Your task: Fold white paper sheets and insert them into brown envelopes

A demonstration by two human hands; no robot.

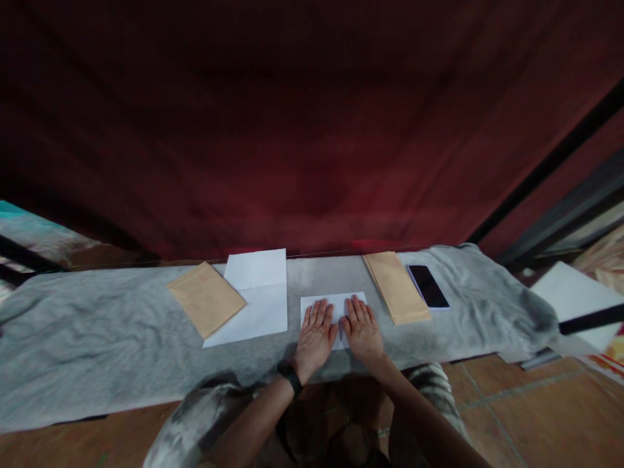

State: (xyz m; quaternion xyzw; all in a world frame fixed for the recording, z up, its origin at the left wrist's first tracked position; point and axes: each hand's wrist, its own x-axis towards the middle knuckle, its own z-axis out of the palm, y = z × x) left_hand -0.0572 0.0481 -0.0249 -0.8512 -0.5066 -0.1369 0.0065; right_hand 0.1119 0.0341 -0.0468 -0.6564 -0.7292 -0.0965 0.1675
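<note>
A small white sheet of paper (336,301), which looks folded, lies flat in front of me. My left hand (316,335) presses on its left part, palm down with the fingers stretched out. On the right part rests my right hand (361,330), also flat, its thumb close to the left one. To the left is a larger white sheet (263,292) with a crease across it, partly covered by brown envelopes (207,299). Another stack of brown envelopes (397,288) lies just right of my right hand.
A grey cloth (121,344) covers the long narrow surface. Beyond the right envelopes lies a phone (429,286) with a dark screen. A dark red curtain (312,162) hangs along the back edge. Black bars (550,159) stand at the sides, and white sheets (580,299) are at far right.
</note>
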